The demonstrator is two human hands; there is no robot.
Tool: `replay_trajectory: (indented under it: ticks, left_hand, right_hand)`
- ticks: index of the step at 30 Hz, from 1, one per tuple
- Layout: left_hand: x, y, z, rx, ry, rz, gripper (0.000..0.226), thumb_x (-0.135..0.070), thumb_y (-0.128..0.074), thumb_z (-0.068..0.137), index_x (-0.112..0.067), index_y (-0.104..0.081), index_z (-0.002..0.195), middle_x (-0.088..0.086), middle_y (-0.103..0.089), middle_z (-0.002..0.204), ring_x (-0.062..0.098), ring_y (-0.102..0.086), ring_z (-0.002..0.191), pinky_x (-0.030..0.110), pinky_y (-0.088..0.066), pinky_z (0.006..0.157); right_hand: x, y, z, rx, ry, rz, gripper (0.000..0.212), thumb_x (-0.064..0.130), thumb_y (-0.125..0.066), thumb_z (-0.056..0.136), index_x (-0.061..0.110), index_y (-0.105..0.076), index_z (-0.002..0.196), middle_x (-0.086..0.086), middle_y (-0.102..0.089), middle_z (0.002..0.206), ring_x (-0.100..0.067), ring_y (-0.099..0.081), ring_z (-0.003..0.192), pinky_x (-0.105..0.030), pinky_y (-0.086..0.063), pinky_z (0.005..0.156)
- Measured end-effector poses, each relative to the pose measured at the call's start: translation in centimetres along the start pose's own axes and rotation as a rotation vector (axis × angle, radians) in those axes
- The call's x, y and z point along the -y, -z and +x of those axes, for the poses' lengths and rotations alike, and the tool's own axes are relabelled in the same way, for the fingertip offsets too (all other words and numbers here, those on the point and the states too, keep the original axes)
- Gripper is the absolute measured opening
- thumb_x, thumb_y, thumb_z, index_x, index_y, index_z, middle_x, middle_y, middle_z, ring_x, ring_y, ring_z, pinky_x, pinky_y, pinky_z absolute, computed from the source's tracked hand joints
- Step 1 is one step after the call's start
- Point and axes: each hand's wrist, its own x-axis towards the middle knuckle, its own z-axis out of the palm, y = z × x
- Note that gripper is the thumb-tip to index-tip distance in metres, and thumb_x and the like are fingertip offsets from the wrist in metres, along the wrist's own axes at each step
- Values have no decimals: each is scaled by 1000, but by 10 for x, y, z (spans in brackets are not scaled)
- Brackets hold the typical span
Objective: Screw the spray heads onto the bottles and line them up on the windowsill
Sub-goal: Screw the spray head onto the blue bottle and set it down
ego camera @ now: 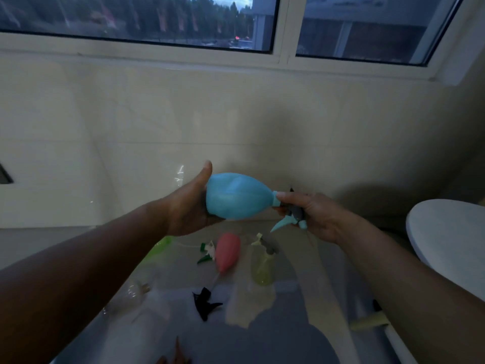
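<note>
A light blue bottle (233, 197) lies sideways in the air in front of the tiled wall. My left hand (190, 206) grips its round base, thumb up. My right hand (312, 214) grips the blue and grey spray head (291, 216), which sits at the bottle's neck with its trigger pointing down. On the floor below lie a pink bottle (227, 252), a yellow bottle with a spray head on it (262, 266), a clear bottle (133, 292), a green bottle (161, 245), a green and white spray head (207, 252) and a black spray head (204, 304).
The windowsill (157, 55) runs along under the window at the top. A white round seat or lid (446, 232) stands at the right. A yellow-green object (370, 321) lies at the lower right. A pale torn sheet (249, 306) lies on the floor.
</note>
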Motion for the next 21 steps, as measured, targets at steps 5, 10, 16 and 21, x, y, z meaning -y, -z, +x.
replay_trajectory:
  ticks: [5, 10, 16, 21]
  left_hand:
    - [7, 8, 1, -109, 171, 210, 76, -75, -51, 82, -16, -59, 129, 16, -63, 108, 26, -67, 82, 37, -57, 72]
    - [9, 14, 1, 44, -220, 398, 97, -5, -78, 79, -34, -24, 155, -4, -45, 149, 17, -58, 126, 36, -52, 101]
    - [6, 18, 12, -155, 148, 83, 94, -89, -42, 72, -29, -40, 145, 26, -58, 133, 38, -63, 116, 48, -52, 98]
    - [15, 19, 10, -118, 133, 81, 62, -66, -54, 87, -20, -63, 128, 11, -66, 111, 23, -66, 89, 36, -55, 79]
  right_hand:
    - [0, 0, 4, -68, 74, -101, 51, 47, -89, 57, 9, -79, 90, -13, -73, 85, -27, -59, 83, -39, -40, 76]
    - [-7, 6, 1, -76, -309, -37, 23, 42, -74, 80, 19, -71, 80, 0, -71, 68, -9, -57, 45, -25, -40, 64]
    - [-3, 2, 3, -82, -129, 5, 14, 31, -73, 85, 17, -73, 86, 2, -76, 75, -10, -65, 72, -24, -39, 65]
    - [-4, 6, 7, -121, -183, -54, 18, 36, -73, 83, 18, -72, 87, 0, -75, 75, -12, -61, 69, -25, -40, 67]
